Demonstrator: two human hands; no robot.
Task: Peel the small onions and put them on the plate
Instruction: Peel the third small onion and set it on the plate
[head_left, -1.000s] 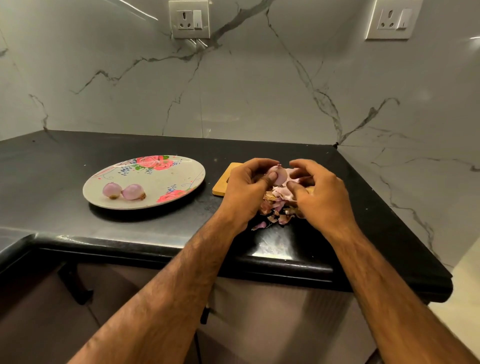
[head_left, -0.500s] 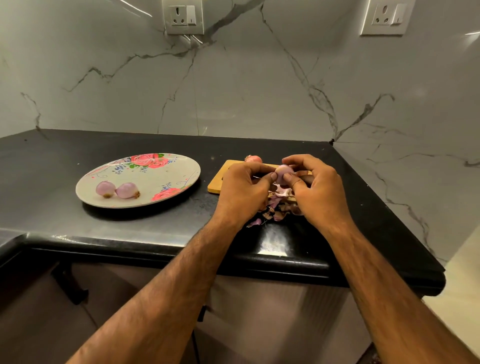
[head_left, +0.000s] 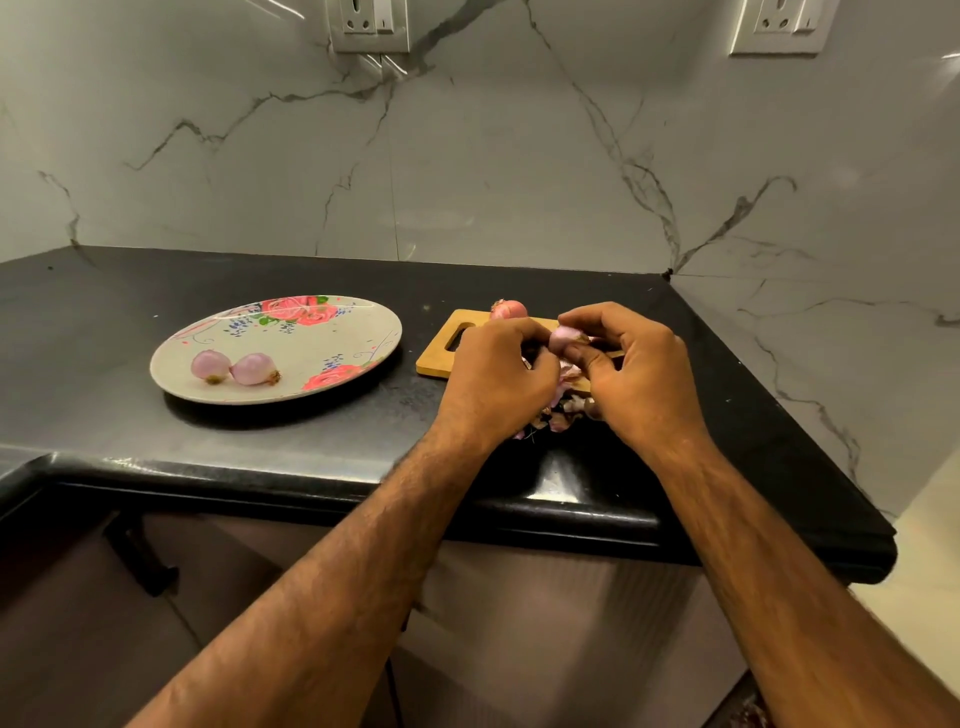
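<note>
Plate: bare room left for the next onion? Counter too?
Plate free right of the two peeled onions. Counter bare between plate and cutting board, and left of plate. Crowded: left hand, right hand grip an onion over peel scraps.

Plate (head_left: 363, 325) is sitting centre-left, two peeled onions (head_left: 234, 367) lying on it. Cutting board (head_left: 435, 359) is lying to its right, whole onion (head_left: 509, 309) at its top edge, left hand (head_left: 493, 379) and right hand (head_left: 634, 374) gripping another onion (head_left: 563, 338) over it.

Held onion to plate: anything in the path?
Nothing visible. The onion is pinched between left hand and right hand. Only bare counter lies between board and plate. Two peeled onions sit on the plate's left part.
</note>
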